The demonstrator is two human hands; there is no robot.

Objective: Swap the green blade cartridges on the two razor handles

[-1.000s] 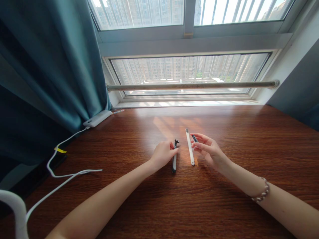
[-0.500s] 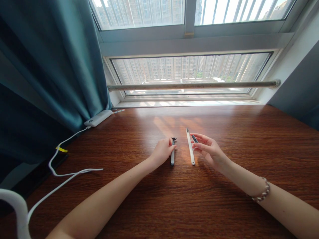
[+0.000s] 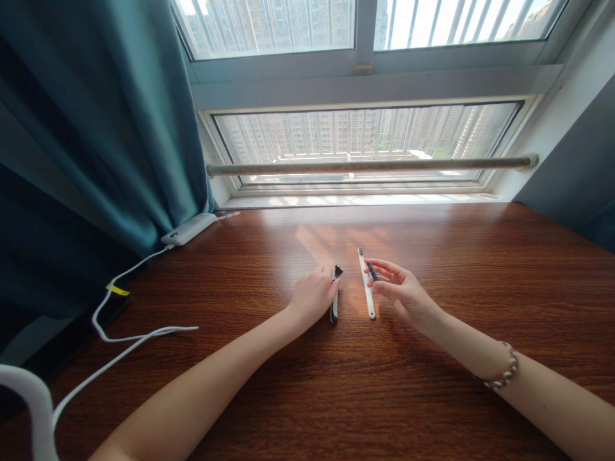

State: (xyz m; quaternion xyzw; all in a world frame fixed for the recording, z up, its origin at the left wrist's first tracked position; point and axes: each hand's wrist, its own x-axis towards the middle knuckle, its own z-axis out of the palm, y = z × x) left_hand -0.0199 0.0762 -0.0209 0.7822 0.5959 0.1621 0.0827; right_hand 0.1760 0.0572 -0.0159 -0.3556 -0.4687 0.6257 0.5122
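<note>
While left hand point(image 3: 313, 296) covers the razor point(image 3: 334, 312), right hand point(image 3: 401, 291) pinches a blurry piece point(image 3: 371, 271).

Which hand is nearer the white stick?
Right. The right hand, pinching a small dark piece, hovers just right of the white stick; the left hand lies farther left, gripping a dark tool.

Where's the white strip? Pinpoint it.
Head view, desk centre: the white strip lies between the grey handle in the left hand and the right hand pinching a dark piece.
</note>
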